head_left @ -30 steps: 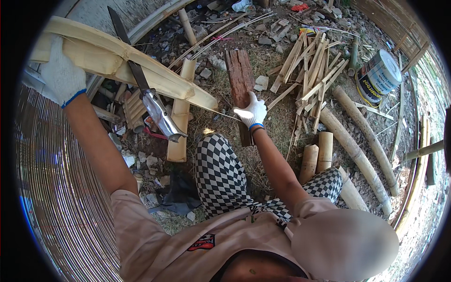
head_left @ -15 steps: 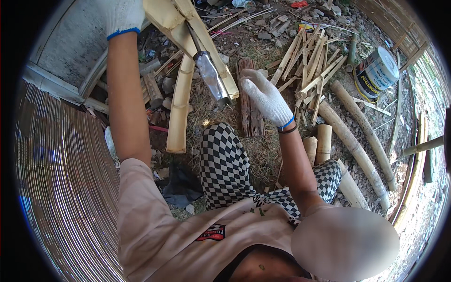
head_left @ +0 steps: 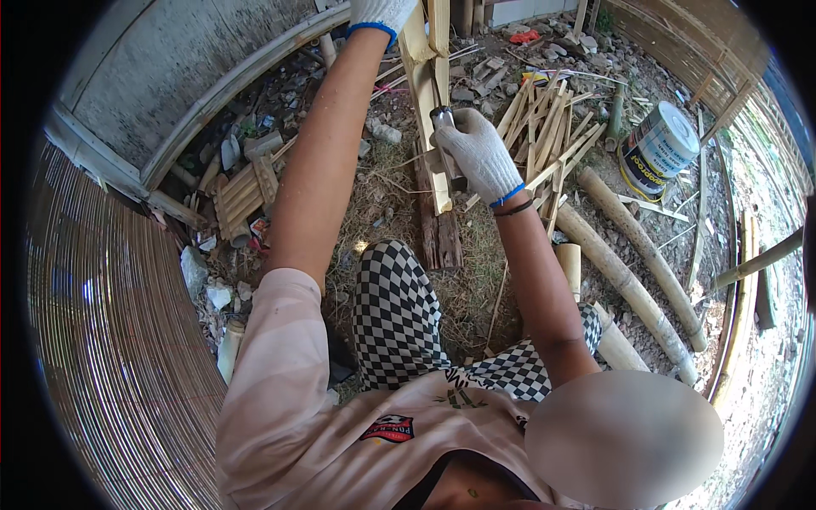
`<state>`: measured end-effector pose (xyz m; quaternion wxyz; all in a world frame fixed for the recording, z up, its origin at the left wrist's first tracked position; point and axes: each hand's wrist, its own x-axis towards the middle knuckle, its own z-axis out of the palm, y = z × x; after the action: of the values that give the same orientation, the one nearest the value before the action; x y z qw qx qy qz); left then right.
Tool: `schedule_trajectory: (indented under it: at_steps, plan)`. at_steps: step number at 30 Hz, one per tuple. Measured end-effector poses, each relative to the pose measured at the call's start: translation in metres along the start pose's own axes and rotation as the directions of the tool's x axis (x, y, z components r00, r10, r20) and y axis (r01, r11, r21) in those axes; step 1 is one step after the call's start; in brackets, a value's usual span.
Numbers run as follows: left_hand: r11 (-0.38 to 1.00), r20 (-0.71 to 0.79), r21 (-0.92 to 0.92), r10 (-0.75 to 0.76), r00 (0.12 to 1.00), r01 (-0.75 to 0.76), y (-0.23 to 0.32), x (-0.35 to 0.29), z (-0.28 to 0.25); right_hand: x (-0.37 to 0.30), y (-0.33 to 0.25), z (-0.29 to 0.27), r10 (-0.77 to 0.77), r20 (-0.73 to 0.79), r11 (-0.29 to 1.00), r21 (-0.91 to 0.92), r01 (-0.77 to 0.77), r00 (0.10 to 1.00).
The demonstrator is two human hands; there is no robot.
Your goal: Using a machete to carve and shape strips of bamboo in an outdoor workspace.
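A pale split bamboo length (head_left: 418, 64) stands upright in front of me, its lower end against a weathered wooden block (head_left: 444, 242). Wedged into its split is a screwdriver (head_left: 441, 114) with a clear handle and dark collar. My right hand (head_left: 484, 157), in a white knitted glove with a blue cuff, is wrapped round that handle. My left hand (head_left: 382, 12), gloved alike, is up at the top edge beside the bamboo; its fingers are out of frame.
Thin bamboo strips (head_left: 544, 127) lie heaped to the right, with whole bamboo poles (head_left: 625, 255) nearer me. A paint bucket (head_left: 661, 149) stands beyond. Rubble and a ribbed tan piece (head_left: 246, 197) lie left, below a grey panel (head_left: 195, 68).
My right hand has closed round the screwdriver handle. My left arm and the bamboo have swung right, and the bamboo is now straighter over the block. A loose bamboo slat has left its place at the left.
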<state>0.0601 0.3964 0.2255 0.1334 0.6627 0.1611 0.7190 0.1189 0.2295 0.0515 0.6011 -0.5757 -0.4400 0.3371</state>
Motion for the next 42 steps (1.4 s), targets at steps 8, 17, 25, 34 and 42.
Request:
schedule_trajectory:
  at_steps: [8, 17, 25, 34, 42]
  plan:
    - [0.921, 0.106, 0.374, -0.161, 0.981, 0.110, 0.008, 0.003, 0.014, 0.019, -0.039, -0.032, 0.153, 0.293, 0.972, -0.219, -0.090, 0.944]
    - [0.979, 0.213, 0.140, -0.179, 0.961, 0.151, 0.041, -0.011, 0.028, 0.078, -0.044, -0.115, 0.175, 0.428, 0.684, -0.701, 0.204, 0.886]
    - [0.944, 0.445, -0.134, -0.213, 0.870, 0.300, 0.049, -0.022, 0.037, 0.122, -0.083, -0.145, 0.379, 0.411, 0.206, -0.911, 0.358, 0.829]
    - [0.930, 0.118, 0.331, -0.210, 0.971, 0.161, 0.034, -0.018, 0.014, 0.042, -0.042, -0.057, -0.054, 0.275, 0.602, -0.758, 0.251, 0.960]
    - [0.860, -0.018, 0.484, -0.173, 0.985, 0.160, 0.009, -0.005, 0.022, 0.045, 0.006, 0.013, -0.246, -0.129, 0.626, -0.778, 0.056, 0.961]
